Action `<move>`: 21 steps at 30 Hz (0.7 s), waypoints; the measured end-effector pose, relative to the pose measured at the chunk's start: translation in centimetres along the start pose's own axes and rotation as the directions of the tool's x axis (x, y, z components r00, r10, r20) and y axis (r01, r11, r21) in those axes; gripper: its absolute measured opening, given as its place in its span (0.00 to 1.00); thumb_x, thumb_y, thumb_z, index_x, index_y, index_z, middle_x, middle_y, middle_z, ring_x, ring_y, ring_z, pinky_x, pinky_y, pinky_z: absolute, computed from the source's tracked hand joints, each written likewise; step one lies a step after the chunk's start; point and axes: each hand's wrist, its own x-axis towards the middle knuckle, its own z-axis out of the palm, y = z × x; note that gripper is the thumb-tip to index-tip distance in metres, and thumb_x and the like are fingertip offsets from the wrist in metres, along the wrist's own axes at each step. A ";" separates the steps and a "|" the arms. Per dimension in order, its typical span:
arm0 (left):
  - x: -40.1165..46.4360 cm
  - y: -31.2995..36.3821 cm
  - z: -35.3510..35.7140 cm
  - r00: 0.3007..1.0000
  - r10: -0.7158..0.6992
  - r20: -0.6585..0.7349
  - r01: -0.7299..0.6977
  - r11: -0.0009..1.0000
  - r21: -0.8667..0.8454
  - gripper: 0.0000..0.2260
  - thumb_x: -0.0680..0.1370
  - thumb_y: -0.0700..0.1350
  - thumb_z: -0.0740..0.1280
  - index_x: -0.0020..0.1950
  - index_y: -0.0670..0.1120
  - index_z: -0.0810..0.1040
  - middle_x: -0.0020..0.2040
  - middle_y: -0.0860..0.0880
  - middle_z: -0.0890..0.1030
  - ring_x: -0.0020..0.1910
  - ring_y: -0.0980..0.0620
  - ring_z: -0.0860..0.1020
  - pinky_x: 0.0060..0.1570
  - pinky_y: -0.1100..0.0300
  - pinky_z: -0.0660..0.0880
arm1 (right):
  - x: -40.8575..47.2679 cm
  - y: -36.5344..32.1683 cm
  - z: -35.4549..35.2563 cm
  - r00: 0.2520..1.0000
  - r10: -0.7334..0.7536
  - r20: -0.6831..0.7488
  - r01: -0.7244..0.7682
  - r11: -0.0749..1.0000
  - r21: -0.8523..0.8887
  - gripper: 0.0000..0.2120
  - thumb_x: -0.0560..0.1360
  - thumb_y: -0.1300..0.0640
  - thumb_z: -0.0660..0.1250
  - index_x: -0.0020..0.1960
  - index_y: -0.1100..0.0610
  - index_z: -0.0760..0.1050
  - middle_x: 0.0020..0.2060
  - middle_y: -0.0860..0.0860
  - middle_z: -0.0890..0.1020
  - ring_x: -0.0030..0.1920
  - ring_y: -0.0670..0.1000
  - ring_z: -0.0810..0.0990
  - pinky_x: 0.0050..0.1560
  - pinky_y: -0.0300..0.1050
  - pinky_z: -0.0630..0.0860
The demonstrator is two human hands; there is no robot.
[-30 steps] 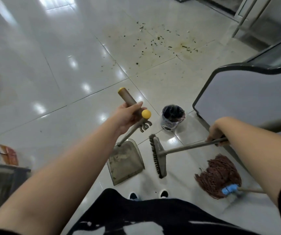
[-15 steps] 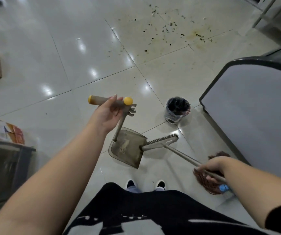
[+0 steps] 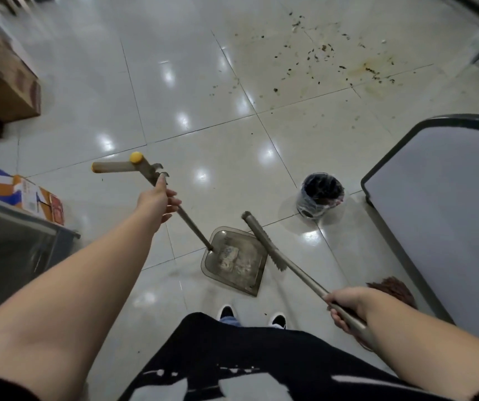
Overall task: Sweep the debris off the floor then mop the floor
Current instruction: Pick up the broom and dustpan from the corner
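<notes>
Both hands grip tools over the floor. Below the left hand, curled round its long handle, the dustpan touches the tiles. Ahead of the right hand, closed round the stick, the broom head sits over the pan. Debris lies far beyond both grips.

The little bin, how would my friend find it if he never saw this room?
Look at the grey table on the right; at its near-left corner, on the shiny tile floor, stands the little bin. It is the only round thing, lined with a dark bag, just beyond the flat dustpan.
</notes>
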 end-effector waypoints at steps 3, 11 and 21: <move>0.3 -0.5 -1.2 0.937 0.331 -0.117 -0.318 0.941 0.118 0.20 0.79 0.57 0.57 0.35 0.44 0.73 0.33 0.48 0.76 0.35 0.49 0.74 0.40 0.57 0.69 | -0.9 -0.7 0.3 1.000 -0.024 0.013 0.023 0.999 0.028 0.21 0.82 0.49 0.55 0.33 0.57 0.64 0.15 0.49 0.67 0.13 0.46 0.67 0.17 0.29 0.62; 2.2 2.3 -4.0 0.712 0.620 0.329 -0.547 0.196 0.814 0.34 0.73 0.63 0.64 0.75 0.51 0.59 0.73 0.46 0.64 0.74 0.44 0.57 0.70 0.47 0.52 | -1.9 -2.4 1.9 0.997 -0.081 -0.011 0.081 0.996 -0.045 0.20 0.82 0.50 0.54 0.34 0.57 0.64 0.14 0.49 0.66 0.12 0.45 0.65 0.17 0.28 0.61; 4.4 4.2 -5.3 0.785 0.473 0.400 -0.513 0.133 0.848 0.23 0.74 0.66 0.58 0.53 0.46 0.70 0.35 0.49 0.73 0.41 0.43 0.74 0.35 0.57 0.64 | -1.8 -3.2 4.0 0.998 -0.069 -0.009 0.068 0.997 -0.037 0.16 0.81 0.50 0.57 0.38 0.58 0.66 0.17 0.50 0.69 0.13 0.45 0.67 0.17 0.29 0.63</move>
